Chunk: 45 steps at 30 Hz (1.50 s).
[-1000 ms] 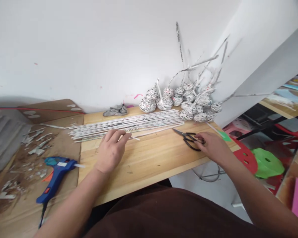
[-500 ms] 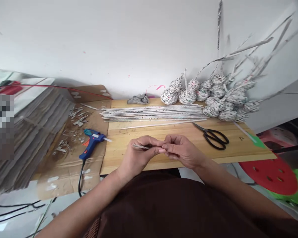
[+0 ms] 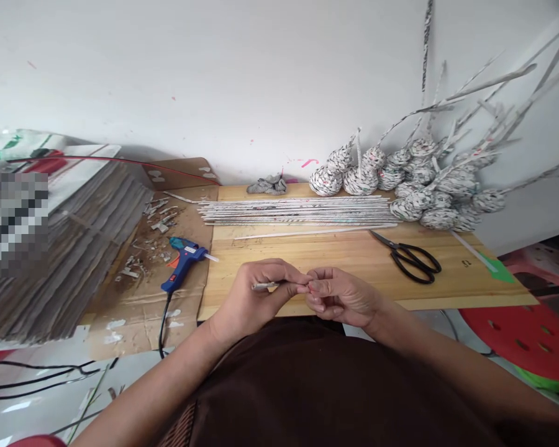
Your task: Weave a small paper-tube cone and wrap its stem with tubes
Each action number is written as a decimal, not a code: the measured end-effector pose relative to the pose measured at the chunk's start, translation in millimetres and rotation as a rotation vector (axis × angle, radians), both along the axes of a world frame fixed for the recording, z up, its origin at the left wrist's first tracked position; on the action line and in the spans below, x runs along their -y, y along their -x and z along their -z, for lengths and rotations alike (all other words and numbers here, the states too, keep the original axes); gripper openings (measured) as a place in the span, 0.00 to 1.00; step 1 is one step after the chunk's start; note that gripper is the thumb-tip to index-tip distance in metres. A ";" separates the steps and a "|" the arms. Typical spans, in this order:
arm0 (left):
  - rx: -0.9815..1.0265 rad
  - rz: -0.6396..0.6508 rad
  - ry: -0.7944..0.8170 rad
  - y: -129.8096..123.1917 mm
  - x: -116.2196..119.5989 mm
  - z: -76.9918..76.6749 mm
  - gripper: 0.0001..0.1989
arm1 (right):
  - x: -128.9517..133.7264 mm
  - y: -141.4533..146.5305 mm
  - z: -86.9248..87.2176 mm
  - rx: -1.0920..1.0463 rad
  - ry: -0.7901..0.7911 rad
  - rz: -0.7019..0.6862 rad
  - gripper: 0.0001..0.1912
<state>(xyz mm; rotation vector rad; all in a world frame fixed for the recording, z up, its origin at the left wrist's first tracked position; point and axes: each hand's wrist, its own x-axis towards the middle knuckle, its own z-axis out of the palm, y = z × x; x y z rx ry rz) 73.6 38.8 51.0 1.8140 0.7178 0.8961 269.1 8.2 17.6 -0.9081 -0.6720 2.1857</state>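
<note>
My left hand is closed around a short rolled-paper piece, whose pale end sticks out at the base of the thumb. Fingertip to fingertip with it, my right hand pinches at the other end; the fingers cover whatever is between them there. Beyond my hands a single white paper stick lies in front of a row of rolled newspaper sticks. Black-handled scissors rest to the right, blades pointing back left.
Gourd-shaped woven paper pieces crowd the table's back right. A blue glue gun lies on cardboard at left among paper scraps. Stacked newspapers rise further left. A grey cloth sits by the wall. A red stool stands at right.
The view has shifted a little, so the table's things appear further right. My hands stay together, and the right fingers have curled slightly differently at the pinch.
</note>
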 end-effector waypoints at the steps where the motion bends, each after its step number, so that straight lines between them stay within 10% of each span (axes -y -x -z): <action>1: -0.015 0.003 -0.019 2.1 1.1 -0.4 0.04 | 0.3 0.9 0.7 -0.002 0.007 -0.017 0.16; 28: -0.202 -0.053 -0.211 21.9 21.1 -9.8 0.05 | 2.1 18.9 -1.5 0.370 -0.408 -0.061 0.17; 37: -0.712 -0.892 -0.506 136.0 -7.3 -16.7 0.05 | -49.8 -30.2 1.0 0.970 -0.820 0.142 0.15; 45: -1.023 -1.168 -0.413 205.0 -54.7 11.6 0.15 | -96.8 -77.1 10.6 1.602 -1.085 0.167 0.11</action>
